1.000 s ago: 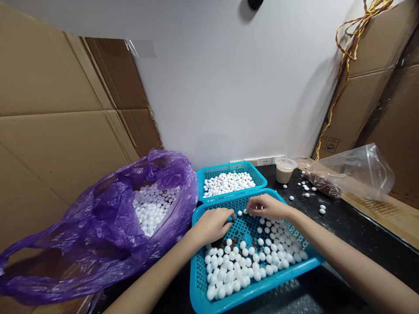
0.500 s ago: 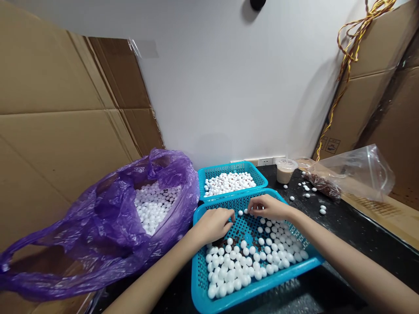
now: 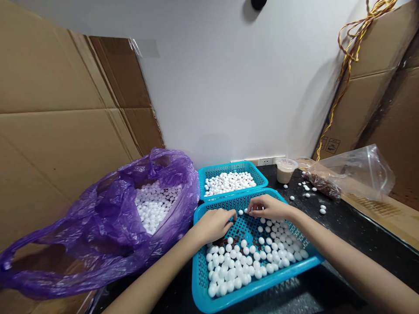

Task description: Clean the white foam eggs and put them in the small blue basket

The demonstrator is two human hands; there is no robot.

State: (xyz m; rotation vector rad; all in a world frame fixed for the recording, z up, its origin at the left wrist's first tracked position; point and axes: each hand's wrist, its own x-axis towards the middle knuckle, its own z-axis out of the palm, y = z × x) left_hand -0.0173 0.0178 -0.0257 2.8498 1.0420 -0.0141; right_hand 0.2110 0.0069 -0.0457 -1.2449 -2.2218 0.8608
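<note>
A blue plastic basket (image 3: 209, 301) holds many small white balls (image 3: 229, 270), heaped along its near and right sides. Small dark brown bits (image 3: 222, 241) lie on its mesh floor. My left hand (image 3: 216, 224) is inside the basket at the left, fingers curled down and closed; whatever they may hold is hidden. Opposite it, my right hand (image 3: 268, 207) is closed in a pinch at a white ball (image 3: 246, 211), with a second white ball (image 3: 241, 212) just left of it, between the two hands.
Behind stands another blue basket (image 3: 260, 178) of white balls. A purple plastic bag (image 3: 108, 222) of white balls lies left. On the black table (image 3: 347, 235) are a lidded cup (image 3: 285, 171), loose balls, and a clear bag (image 3: 363, 174) with brown bits. Cardboard flanks both sides.
My left fingertips have shifted very slightly to the right. My right hand and the balls look almost the same.
</note>
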